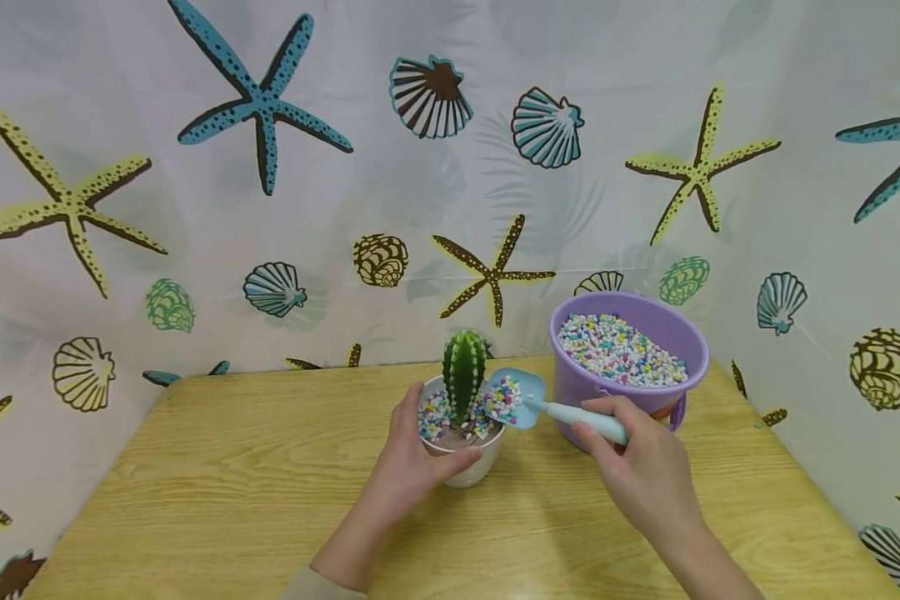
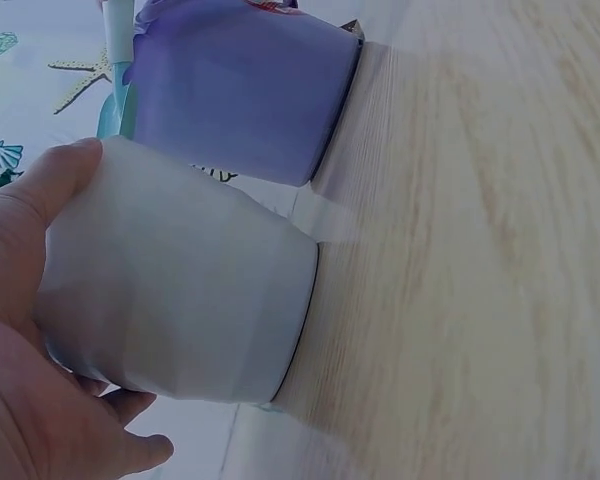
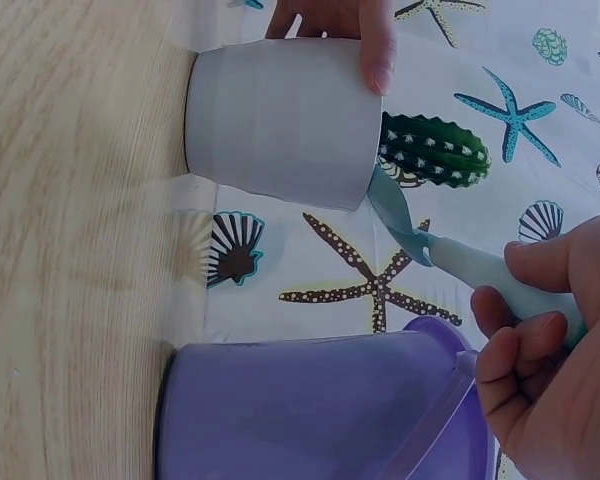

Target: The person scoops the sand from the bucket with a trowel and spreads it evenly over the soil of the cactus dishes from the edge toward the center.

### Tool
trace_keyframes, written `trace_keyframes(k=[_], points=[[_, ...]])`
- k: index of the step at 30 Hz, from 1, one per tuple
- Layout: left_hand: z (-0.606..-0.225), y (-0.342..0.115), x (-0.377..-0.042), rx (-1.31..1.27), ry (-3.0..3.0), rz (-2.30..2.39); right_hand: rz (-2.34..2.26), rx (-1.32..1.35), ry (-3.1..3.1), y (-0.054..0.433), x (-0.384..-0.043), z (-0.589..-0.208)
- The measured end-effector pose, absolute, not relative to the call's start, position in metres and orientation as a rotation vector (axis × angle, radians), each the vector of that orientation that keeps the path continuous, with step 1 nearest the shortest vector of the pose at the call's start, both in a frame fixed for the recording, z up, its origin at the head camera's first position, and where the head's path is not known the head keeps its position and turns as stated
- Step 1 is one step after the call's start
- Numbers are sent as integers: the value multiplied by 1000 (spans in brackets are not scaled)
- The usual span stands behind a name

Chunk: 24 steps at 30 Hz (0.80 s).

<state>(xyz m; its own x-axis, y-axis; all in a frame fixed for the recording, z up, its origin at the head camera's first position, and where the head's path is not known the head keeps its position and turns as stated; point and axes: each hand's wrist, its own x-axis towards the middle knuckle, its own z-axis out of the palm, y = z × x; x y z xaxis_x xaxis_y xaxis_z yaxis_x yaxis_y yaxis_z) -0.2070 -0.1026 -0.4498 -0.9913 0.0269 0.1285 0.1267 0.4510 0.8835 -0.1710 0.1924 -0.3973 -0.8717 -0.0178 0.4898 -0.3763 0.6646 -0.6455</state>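
Note:
A green cactus [image 1: 463, 379] stands upright in a white pot [image 1: 471, 475], with small multicoloured pebbles [image 1: 435, 414] covering part of the soil around it. My left hand [image 1: 414, 457] grips the pot, its thumb along the near rim and its fingers around the left side. In my right hand [image 1: 645, 467] is the handle of a light blue toy shovel [image 1: 525, 398]. Its blade carries a heap of pebbles and lies over the pot's right rim, close beside the cactus. The right wrist view shows the shovel [image 3: 400, 215] meeting the rim of the pot [image 3: 280, 120].
Right behind the shovel stands a purple bucket [image 1: 570, 379], filled with the same pebbles [image 1: 618, 350]. Pot and bucket rest on a wood-grain table [image 1: 255, 475]. A white curtain [image 1: 330, 208] printed with starfish and shells hangs behind and along the sides.

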Motion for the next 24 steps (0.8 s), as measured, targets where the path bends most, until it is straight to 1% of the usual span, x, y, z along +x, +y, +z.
trace_keyframes(k=[10, 20, 24], points=[[-447, -98, -206, -101, -2590, -1621, 987, 357, -2359, 191, -172, -400], [-444, -115, -207, -113, -2612, -1876, 918, 371, -2331, 189, -171, -401], [-446, -112, -208, -87, -2602, -1825, 885, 391, -2297, 189, -172, -402]])
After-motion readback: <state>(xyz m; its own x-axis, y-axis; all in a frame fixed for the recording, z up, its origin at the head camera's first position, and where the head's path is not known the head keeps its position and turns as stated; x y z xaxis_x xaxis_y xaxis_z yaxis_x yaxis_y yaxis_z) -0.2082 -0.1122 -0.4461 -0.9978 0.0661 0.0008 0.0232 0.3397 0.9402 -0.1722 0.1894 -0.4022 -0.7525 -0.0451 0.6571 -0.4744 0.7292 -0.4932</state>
